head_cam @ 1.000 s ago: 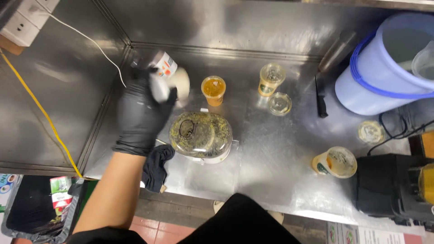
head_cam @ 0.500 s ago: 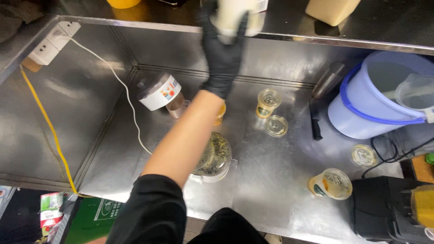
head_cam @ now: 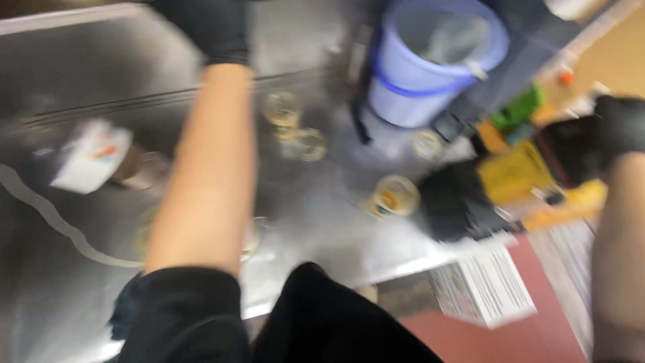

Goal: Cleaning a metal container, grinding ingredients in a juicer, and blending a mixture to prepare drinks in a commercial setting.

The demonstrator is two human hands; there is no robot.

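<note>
- The whole view is smeared with motion blur, so fine detail is lost.
- The steel tabletop (head_cam: pixel 322 222) fills the left and middle, grey and shiny, with a raised back wall running behind it.
- The left hand (head_cam: pixel 201 27), in a black glove, is stretched up to the top edge, far back from the lavender bucket (head_cam: pixel 430 60) and off to its left; the fingers are cut off by the edge, so I cannot tell whether it grips anything.
- The bare forearm runs straight down from that hand to a black sleeve (head_cam: pixel 181 309) at the bottom.
- The right hand (head_cam: pixel 621 124), also in a black glove, is out at the right edge, right of the bucket and lower; blur hides whether it is clenched or slack.
- A small glass of yellowish drink (head_cam: pixel 282 111) stands just left of the bucket, with a round lid (head_cam: pixel 310 144) lying beside it.
- Below the bucket sits a cup (head_cam: pixel 393 195) seen from above, and next to that a black machine (head_cam: pixel 457 202).
- A white carton (head_cam: pixel 91 158) lies on its side far left of the bucket, with a pale cord (head_cam: pixel 47 215) curving below it.
- A yellow box (head_cam: pixel 514 171) and something green (head_cam: pixel 517 111) show right of the bucket.
- Printed sheets (head_cam: pixel 490 286) lie on a red floor (head_cam: pixel 510 336) below the tabletop's front edge.
</note>
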